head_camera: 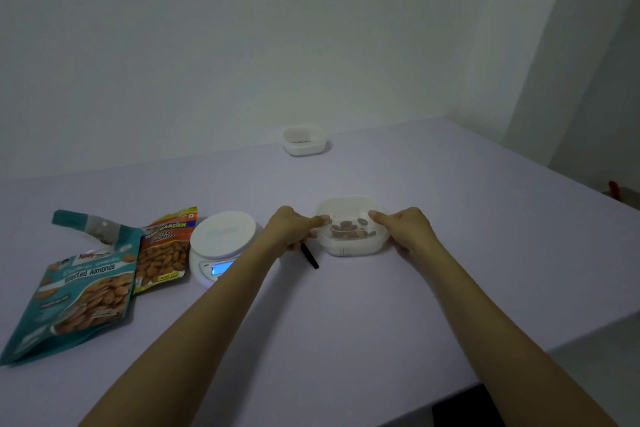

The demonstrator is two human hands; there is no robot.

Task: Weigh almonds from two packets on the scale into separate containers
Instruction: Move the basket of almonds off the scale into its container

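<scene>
Reaching out, forearms near straight: left grip (294, 229) and right grip (405, 230) each clamp a side of near tub (349, 248), thumbs on rim. It holds almonds (348, 230) and sits on tabletop (381, 322) right of scale (221, 243). Count: teal packet (79, 291), orange packet (166, 253), two tubs; far tub (304, 141) contents unclear.

Table (450, 288), left to right: two packets, scale, container.
The outer packet (79, 295) overlaps the inner packet (164, 253), which is just beside the scale (223, 236). Right of the scale is the near container (349, 246) with almonds (348, 230) in it, left hand (294, 229) and right hand (405, 230) at its sides. A small stick (310, 257) lies between scale and container. The far container (304, 146) is well behind, near the wall.
</scene>
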